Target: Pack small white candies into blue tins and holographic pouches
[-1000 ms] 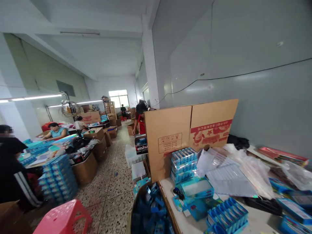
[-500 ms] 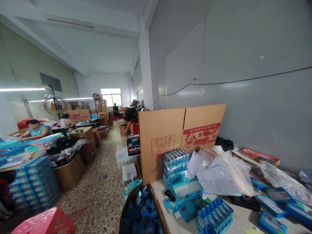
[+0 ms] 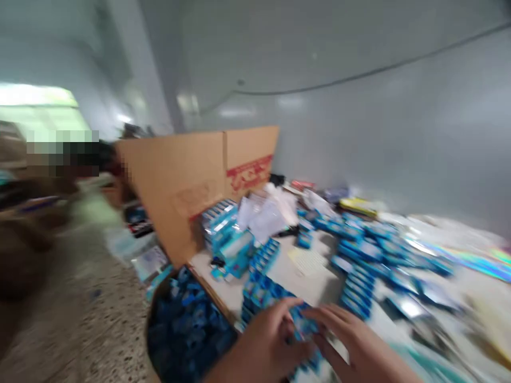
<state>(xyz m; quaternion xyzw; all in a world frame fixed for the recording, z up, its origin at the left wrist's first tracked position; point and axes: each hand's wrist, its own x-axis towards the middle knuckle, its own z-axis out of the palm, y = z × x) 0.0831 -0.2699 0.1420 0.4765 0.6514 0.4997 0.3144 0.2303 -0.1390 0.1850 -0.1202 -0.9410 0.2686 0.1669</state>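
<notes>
The frame is smeared by motion. My left hand [image 3: 266, 340] and my right hand [image 3: 353, 343] meet at the bottom edge over the near part of the white table [image 3: 291, 268]. Between them is a small blue pack [image 3: 302, 325]. Left fingers curl onto it from the left. Right fingers reach across it from the right, thumb below. It lies at the near end of a row of similar blue packs [image 3: 259, 290]. Whether the pack is lifted off the table I cannot tell.
Several stacks of blue packs [image 3: 359, 250] cover the table, with white sheets [image 3: 265, 215] and a cardboard screen [image 3: 187, 181] at its far end. A round bin of blue items [image 3: 183, 324] stands left of the table on the speckled floor [image 3: 80, 319]. A person [image 3: 80, 159] is at far left.
The view has swung right and down from the room's aisle to the table. Both my hands have come into view at the bottom, closed around a blue pack.
</notes>
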